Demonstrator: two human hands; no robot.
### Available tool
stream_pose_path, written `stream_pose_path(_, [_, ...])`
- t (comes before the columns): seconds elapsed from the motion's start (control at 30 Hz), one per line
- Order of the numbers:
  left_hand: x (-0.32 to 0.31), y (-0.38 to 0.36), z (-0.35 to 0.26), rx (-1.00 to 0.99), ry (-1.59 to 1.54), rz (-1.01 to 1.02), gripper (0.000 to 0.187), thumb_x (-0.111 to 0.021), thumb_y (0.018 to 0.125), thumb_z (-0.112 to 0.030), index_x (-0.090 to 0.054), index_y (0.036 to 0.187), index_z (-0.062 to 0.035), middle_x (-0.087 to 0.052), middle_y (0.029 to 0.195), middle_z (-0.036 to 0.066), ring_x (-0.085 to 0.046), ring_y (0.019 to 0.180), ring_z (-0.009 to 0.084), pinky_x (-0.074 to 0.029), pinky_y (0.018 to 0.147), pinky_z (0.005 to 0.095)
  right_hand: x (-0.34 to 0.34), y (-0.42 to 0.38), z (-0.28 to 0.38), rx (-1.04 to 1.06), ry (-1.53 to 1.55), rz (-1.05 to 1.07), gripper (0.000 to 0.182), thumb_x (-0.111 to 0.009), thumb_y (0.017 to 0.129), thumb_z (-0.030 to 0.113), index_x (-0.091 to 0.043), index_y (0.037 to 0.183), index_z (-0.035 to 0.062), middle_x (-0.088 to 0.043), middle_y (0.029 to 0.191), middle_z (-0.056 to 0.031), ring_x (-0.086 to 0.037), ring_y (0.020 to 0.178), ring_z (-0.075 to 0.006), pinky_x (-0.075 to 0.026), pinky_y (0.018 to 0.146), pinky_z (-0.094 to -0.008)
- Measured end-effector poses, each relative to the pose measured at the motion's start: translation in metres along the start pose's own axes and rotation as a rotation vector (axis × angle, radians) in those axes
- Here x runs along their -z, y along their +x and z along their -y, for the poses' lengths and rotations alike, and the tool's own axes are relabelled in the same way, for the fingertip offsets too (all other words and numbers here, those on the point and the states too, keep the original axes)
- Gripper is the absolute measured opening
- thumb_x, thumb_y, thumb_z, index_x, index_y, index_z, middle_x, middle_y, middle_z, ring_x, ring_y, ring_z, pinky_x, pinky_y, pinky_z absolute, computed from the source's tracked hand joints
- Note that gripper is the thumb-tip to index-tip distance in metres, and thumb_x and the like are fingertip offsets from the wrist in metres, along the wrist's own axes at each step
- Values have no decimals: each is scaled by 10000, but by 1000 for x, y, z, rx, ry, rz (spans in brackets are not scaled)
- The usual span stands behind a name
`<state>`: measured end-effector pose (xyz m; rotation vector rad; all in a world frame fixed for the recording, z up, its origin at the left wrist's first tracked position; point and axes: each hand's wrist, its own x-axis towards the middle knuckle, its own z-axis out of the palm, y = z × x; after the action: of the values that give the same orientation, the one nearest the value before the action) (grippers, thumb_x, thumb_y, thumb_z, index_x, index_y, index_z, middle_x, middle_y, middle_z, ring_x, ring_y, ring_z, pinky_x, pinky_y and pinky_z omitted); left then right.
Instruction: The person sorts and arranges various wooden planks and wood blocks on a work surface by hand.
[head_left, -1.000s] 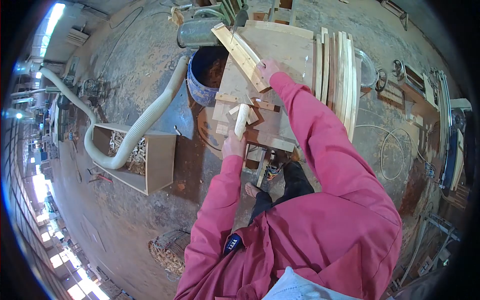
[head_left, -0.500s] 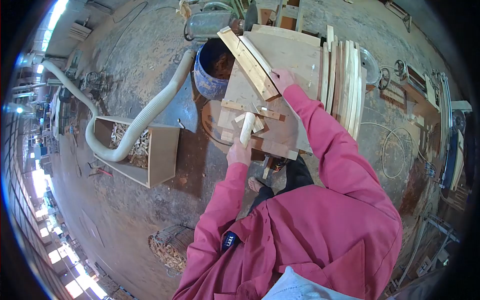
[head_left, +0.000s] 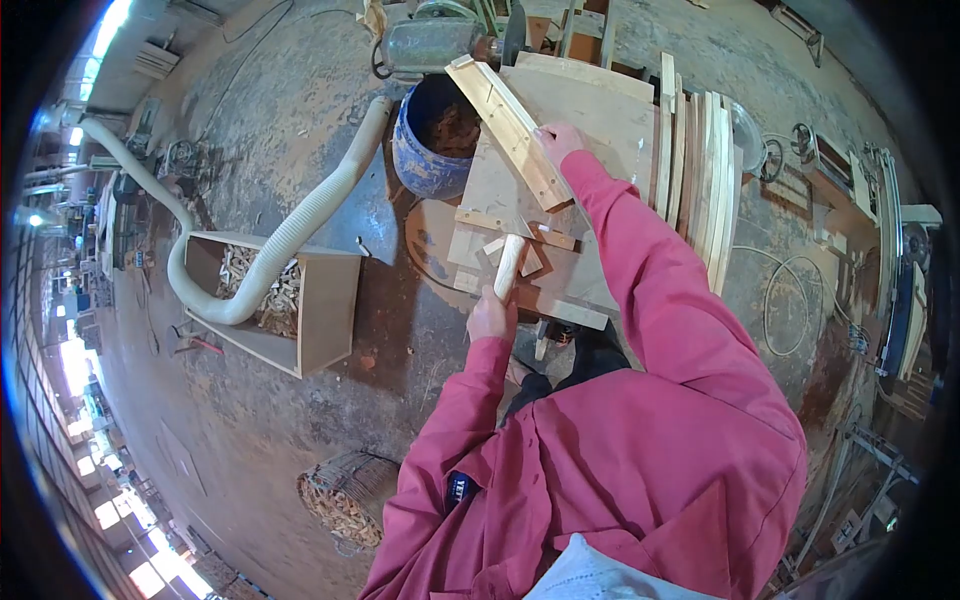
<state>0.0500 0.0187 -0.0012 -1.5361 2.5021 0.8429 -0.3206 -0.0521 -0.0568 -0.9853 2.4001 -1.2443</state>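
My left hand (head_left: 492,316) is closed around the lower end of a pale, rounded wooden stick (head_left: 510,262), whose far end points over the worktable (head_left: 585,240). Small wooden blocks (head_left: 532,262) lie under and beside it. My right hand (head_left: 560,142) is closed at the near end of a narrow wooden strip (head_left: 503,88). That strip runs along the edge of a wider wooden board (head_left: 510,130), which lies slanted on the table with dark spots on its face. My fingertips are partly hidden there.
Long wooden slats (head_left: 712,180) stand side by side along the table's right edge. A blue drum (head_left: 425,170) is at its left, below a green motor (head_left: 430,48). Further left, a ribbed hose (head_left: 300,220) reaches into a box (head_left: 330,315) of wood scraps. A wire basket (head_left: 345,495) sits behind.
My right hand has moved slightly up, and the strip now lies closer against the wider board. My left hand has shifted a little right with the stick. The view has shifted slightly.
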Motion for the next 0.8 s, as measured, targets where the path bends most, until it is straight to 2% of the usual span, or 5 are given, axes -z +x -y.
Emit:
stream_pose_path(0.27, [-5,45,-38,2,22,-25,433,-704,937,-398,-517,1070,-31,-714,930,280,-698,892,484,-541,767,583,20,54,-7,-14,-44,-8,293,-664,958,331,-787,1057,85,-752,1015,-176,-716,931,-353,-545,843,-427])
stream_pose_path(0.47, [-7,66,-54,-45,-20,-92,471,-676,957,-464,-533,1033,-22,-709,909,302,-689,883,509,-529,765,600,32,89,-13,-61,-71,-25,290,-681,946,349,-789,1057,102,-758,989,-175,-725,900,-351,-552,836,-430])
stream_pose_path(0.63, [0,57,-61,-27,12,-87,491,-661,967,-484,-541,1012,-10,-708,893,304,-691,872,508,-535,760,593,55,71,-11,-187,-141,-105,296,-697,939,342,-783,1074,93,-754,997,-185,-718,944,-354,-551,865,-432])
stream_pose_path(0.7, [1,48,-54,-12,6,-70,505,-664,959,-497,-565,1031,-7,-709,920,310,-688,906,508,-531,789,587,59,32,-7,60,-107,-185,304,-709,933,326,-775,1083,70,-741,1030,-203,-703,996,-362,-542,885,-438])
stream_pose_path(0.8, [2,33,-41,-5,2,-52,520,-663,953,-511,-591,1051,-5,-710,946,315,-687,935,503,-531,820,578,54,-9,-15,146,-82,-161,303,-704,910,351,-789,1072,110,-726,1092,-220,-684,1043,-406,-539,914,-476])
